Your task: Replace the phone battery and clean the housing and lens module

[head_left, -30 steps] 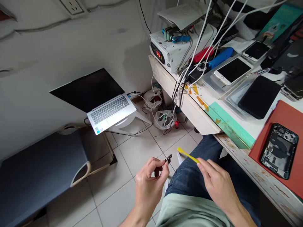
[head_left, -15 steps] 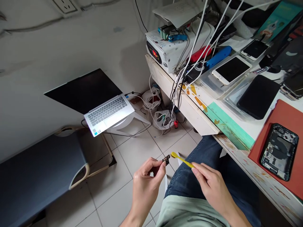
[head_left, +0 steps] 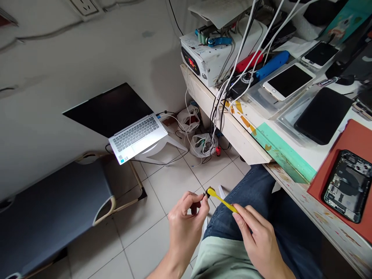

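Over my lap, my left hand (head_left: 187, 217) pinches a small dark part (head_left: 206, 193) between thumb and fingertips; it looks like a phone component, but most of it is covered. My right hand (head_left: 258, 232) is closed round the handle of a yellow toothbrush (head_left: 222, 200). The brush head meets the dark part at my left fingertips. An opened phone (head_left: 347, 186) with its inside showing lies to my right on a red mat (head_left: 319, 174).
A workbench (head_left: 293, 135) on the right carries a white phone (head_left: 289, 81), a black phone (head_left: 324, 114) and a white machine (head_left: 215, 50) with a red display. Cables hang over its edge. At left are an open laptop (head_left: 136, 133) and a grey folding bed (head_left: 58, 209).
The toothbrush head has come onto the dark part from just beside it. My left hand has shifted slightly right, and the whole view has turned a little.
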{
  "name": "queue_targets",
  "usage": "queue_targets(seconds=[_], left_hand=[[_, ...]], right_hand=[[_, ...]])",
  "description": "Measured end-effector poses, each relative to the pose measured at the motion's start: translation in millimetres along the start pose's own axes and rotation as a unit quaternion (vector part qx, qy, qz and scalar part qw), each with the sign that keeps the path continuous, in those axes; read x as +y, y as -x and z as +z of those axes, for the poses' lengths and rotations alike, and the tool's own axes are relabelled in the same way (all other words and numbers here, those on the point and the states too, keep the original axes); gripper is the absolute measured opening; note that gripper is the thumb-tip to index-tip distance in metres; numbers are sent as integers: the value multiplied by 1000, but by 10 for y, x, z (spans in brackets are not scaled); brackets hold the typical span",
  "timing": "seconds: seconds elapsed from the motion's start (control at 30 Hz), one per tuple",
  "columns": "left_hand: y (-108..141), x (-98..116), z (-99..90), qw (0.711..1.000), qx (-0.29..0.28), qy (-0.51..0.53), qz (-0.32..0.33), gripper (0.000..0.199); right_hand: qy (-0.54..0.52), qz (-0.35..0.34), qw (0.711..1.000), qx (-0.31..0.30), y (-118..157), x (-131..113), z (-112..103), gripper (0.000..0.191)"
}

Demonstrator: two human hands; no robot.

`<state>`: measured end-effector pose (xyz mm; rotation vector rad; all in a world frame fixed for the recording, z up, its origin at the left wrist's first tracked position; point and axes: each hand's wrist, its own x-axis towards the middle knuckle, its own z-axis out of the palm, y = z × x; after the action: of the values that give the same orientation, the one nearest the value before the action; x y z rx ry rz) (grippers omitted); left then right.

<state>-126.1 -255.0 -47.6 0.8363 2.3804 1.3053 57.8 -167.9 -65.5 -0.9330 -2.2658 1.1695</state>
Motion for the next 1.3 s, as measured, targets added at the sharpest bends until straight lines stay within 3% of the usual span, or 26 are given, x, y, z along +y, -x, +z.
queue_targets(seconds=[0.23, 0.37, 0.57, 0.7, 0.9, 1.1, 1.23, 1.3], left_hand=[[-4, -17, -24, 999, -12, 19, -34, 22], [-1, -31, -33, 997, -19, 35, -60, 22], [-12, -57, -55, 987, -54, 73, -134, 28], [-40, -74, -50, 970, -82, 114, -198, 32], [-120, -98, -63, 938, -115, 173, -277, 39], [-155, -71, -40, 897, -130, 225, -358, 41], [-177, -48, -33, 886, -136, 244, -371, 43], [-188, -41, -30, 881, -141, 253, -374, 44]], right_hand=[[58, -3, 998, 16, 62, 135, -163, 27], [53, -17, 998, -25, 2, 130, -154, 30], [75, -14, 997, -12, 36, 195, -209, 31], [65, -31, 996, -46, 2, 196, -231, 36], [128, -59, 990, -12, 63, 285, -338, 39], [141, -91, 985, -31, 15, 284, -326, 41], [167, -90, 982, 3, 21, 323, -357, 42], [146, -88, 985, -16, 27, 323, -354, 42]])
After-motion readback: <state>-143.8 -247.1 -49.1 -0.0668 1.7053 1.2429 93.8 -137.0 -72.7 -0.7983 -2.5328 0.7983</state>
